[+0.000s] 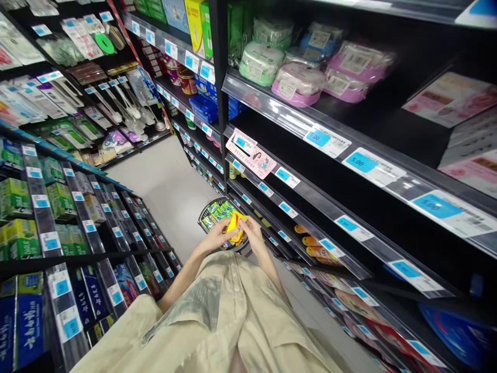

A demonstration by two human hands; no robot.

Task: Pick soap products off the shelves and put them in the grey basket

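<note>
Between my two hands is a yellow packet (235, 227) with some red on it. My left hand (218, 234) has its fingers closed on the packet's left side. On the other side, my right hand (251, 228) grips it near the top edge. Both hands are over a dark round basket (200, 215) that stands low in the aisle. Several green packets (217, 211) lie in the basket, and their details are too small to read. My forearms and the yellow packet hide part of the basket's near side.
Tall black shelves (272, 111) with price labels line the right side, holding soap boxes (262, 59) in green and pink. Toothpaste boxes (19, 243) fill the left shelves. Pale floor (155, 171) runs between them to a rack of hanging brushes and tools (120, 103).
</note>
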